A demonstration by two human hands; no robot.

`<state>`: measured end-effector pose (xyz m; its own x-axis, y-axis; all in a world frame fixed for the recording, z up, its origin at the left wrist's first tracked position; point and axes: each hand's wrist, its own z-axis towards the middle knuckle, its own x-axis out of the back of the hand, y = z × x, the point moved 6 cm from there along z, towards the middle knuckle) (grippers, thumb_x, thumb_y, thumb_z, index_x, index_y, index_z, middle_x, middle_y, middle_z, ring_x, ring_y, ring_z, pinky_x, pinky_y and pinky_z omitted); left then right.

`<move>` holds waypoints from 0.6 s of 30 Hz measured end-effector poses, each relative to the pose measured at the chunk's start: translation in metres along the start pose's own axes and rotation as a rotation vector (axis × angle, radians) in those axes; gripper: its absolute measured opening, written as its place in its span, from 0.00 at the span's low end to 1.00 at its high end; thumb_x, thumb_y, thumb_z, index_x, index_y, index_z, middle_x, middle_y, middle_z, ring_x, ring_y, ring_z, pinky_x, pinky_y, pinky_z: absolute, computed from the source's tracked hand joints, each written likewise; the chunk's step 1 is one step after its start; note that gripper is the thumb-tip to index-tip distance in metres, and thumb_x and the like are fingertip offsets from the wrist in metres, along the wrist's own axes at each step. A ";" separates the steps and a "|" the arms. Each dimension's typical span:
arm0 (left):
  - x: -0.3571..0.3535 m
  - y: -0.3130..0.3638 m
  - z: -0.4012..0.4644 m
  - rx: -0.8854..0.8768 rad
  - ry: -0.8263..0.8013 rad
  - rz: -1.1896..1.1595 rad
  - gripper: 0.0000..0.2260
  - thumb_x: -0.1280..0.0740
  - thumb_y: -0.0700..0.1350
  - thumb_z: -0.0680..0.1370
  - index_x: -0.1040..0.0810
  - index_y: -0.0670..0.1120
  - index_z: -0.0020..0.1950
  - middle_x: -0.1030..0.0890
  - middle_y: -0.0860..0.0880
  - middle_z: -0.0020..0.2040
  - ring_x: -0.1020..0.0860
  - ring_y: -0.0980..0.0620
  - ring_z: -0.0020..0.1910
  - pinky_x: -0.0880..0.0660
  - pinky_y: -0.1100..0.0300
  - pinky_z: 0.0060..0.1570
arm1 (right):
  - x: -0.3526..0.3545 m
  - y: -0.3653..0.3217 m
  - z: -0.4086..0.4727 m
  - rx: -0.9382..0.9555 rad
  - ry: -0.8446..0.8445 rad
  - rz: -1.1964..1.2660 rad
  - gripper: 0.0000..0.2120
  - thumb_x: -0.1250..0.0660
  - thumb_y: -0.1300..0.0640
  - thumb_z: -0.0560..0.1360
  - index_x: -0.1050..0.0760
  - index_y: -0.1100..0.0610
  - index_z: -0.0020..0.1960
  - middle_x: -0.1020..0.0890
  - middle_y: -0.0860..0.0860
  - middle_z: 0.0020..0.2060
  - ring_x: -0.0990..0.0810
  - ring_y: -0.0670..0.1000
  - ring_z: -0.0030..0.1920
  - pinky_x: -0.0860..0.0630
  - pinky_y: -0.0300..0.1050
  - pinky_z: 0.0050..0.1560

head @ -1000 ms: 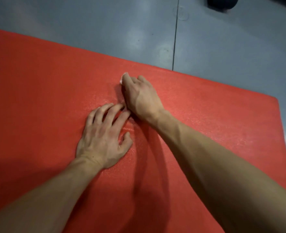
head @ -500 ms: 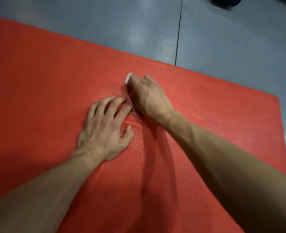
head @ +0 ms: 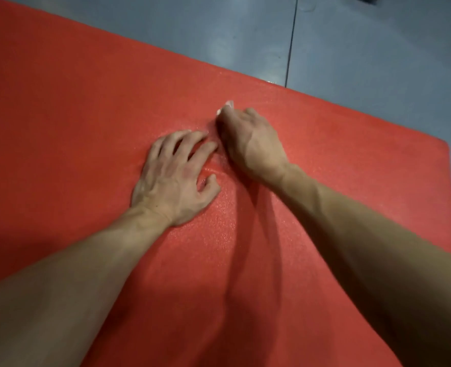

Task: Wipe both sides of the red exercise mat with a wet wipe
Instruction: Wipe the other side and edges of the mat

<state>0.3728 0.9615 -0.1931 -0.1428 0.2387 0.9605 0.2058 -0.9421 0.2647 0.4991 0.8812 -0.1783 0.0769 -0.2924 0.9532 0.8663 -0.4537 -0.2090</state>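
We press our left hand (head: 174,178) flat, fingers spread, on the red exercise mat (head: 73,107), which lies open on a grey floor (head: 351,49). Our right hand (head: 248,140), just beside it, curls over a wet wipe (head: 225,106); only a white corner shows past the knuckles. The mat glistens damp around both hands. To wipe well, we judge, the flat hand should anchor the foam against creasing while the wipe travels in overlapping strokes out to the edges. The underside appears yet to come.
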 end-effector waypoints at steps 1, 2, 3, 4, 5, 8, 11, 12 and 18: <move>0.001 -0.001 -0.002 0.005 0.006 -0.019 0.27 0.39 0.58 0.76 0.27 0.49 0.73 0.28 0.49 0.73 0.32 0.43 0.72 0.37 0.45 0.73 | 0.006 0.018 -0.008 -0.038 0.017 -0.028 0.09 0.39 0.59 0.77 0.26 0.62 0.54 0.19 0.59 0.42 0.25 0.63 0.43 0.34 0.55 0.44; 0.000 -0.001 -0.003 0.005 0.006 -0.041 0.27 0.39 0.58 0.76 0.27 0.49 0.73 0.28 0.48 0.73 0.32 0.43 0.73 0.38 0.45 0.74 | 0.014 0.045 -0.016 -0.157 0.038 -0.053 0.10 0.39 0.58 0.76 0.26 0.61 0.55 0.19 0.60 0.44 0.25 0.64 0.46 0.33 0.56 0.46; 0.000 -0.002 -0.007 0.010 0.005 -0.066 0.26 0.39 0.58 0.76 0.28 0.49 0.73 0.29 0.48 0.73 0.33 0.43 0.74 0.38 0.45 0.75 | 0.023 0.075 -0.028 -0.319 0.061 -0.068 0.11 0.39 0.57 0.76 0.26 0.60 0.56 0.19 0.61 0.46 0.25 0.65 0.49 0.31 0.57 0.48; 0.000 -0.003 -0.011 0.017 0.004 -0.092 0.26 0.38 0.58 0.77 0.28 0.48 0.73 0.29 0.48 0.74 0.33 0.44 0.75 0.39 0.46 0.76 | 0.034 0.102 -0.042 -0.476 0.097 -0.082 0.11 0.39 0.57 0.77 0.26 0.59 0.57 0.19 0.62 0.48 0.25 0.65 0.52 0.29 0.57 0.50; 0.001 -0.006 -0.015 0.027 0.002 -0.118 0.26 0.38 0.58 0.77 0.29 0.48 0.73 0.30 0.48 0.75 0.34 0.44 0.75 0.40 0.46 0.77 | 0.041 0.121 -0.053 -0.600 0.136 -0.098 0.11 0.40 0.55 0.78 0.26 0.59 0.58 0.19 0.63 0.50 0.26 0.66 0.53 0.29 0.58 0.52; 0.004 -0.010 -0.032 0.043 -0.001 -0.179 0.26 0.38 0.56 0.78 0.29 0.47 0.74 0.31 0.48 0.75 0.33 0.45 0.75 0.40 0.44 0.77 | 0.037 0.125 -0.055 -0.720 0.167 -0.108 0.11 0.43 0.56 0.81 0.27 0.61 0.58 0.19 0.63 0.52 0.26 0.67 0.53 0.34 0.56 0.54; 0.013 -0.011 -0.046 0.074 0.041 -0.209 0.25 0.36 0.53 0.78 0.28 0.46 0.73 0.30 0.49 0.74 0.31 0.45 0.72 0.35 0.44 0.74 | 0.019 0.082 -0.033 -0.680 0.218 0.014 0.07 0.43 0.61 0.78 0.27 0.60 0.51 0.19 0.62 0.45 0.24 0.66 0.47 0.34 0.56 0.47; 0.017 -0.012 -0.050 0.089 0.061 -0.214 0.24 0.36 0.52 0.77 0.28 0.47 0.73 0.29 0.49 0.73 0.30 0.45 0.72 0.34 0.45 0.73 | 0.011 0.059 -0.025 -0.602 0.214 0.040 0.06 0.42 0.61 0.77 0.27 0.60 0.49 0.19 0.61 0.43 0.24 0.65 0.45 0.34 0.56 0.45; 0.033 -0.037 -0.069 0.161 0.133 -0.163 0.23 0.35 0.49 0.77 0.26 0.46 0.72 0.28 0.49 0.73 0.30 0.44 0.72 0.34 0.45 0.71 | 0.008 0.004 -0.032 -0.013 0.029 -0.052 0.10 0.43 0.57 0.81 0.27 0.60 0.56 0.21 0.59 0.44 0.26 0.63 0.43 0.31 0.57 0.48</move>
<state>0.2935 0.9876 -0.1772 -0.3102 0.3411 0.8873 0.3196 -0.8416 0.4353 0.4873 0.8502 -0.1783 0.0173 -0.2924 0.9561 0.8624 -0.4795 -0.1623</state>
